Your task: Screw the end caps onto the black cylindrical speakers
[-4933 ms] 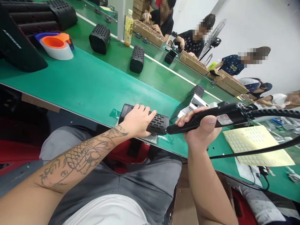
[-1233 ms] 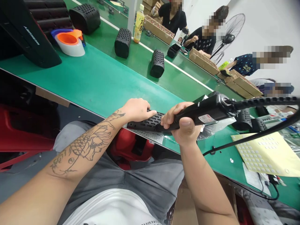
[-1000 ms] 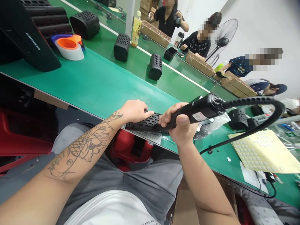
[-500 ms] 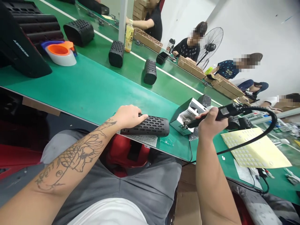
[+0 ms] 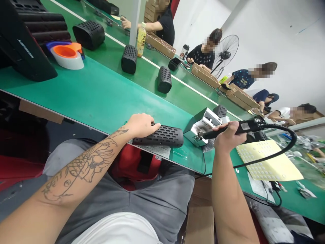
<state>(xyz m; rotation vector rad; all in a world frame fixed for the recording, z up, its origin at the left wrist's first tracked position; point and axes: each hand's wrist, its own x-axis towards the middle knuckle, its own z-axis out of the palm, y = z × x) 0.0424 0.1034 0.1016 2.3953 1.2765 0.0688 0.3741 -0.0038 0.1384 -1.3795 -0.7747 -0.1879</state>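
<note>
In the head view, my left hand (image 5: 142,125) is clamping down on the left end of a slotted black casing (image 5: 169,135) at the green surface's (image 5: 101,96) near edge; it is looking stiff, fairly light and slightly slick, best gripped across its rounded back. My right hand (image 5: 228,136) is gripping a corded black tool (image 5: 247,126), its tip sitting at a silver box (image 5: 198,130).

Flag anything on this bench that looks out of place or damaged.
No clear damage or spill shows. A small white scrap lies beside the yellow sticker sheet, and what looks like clear film sits by the black slotted casing on the green bench; both look like stray litter.
</note>
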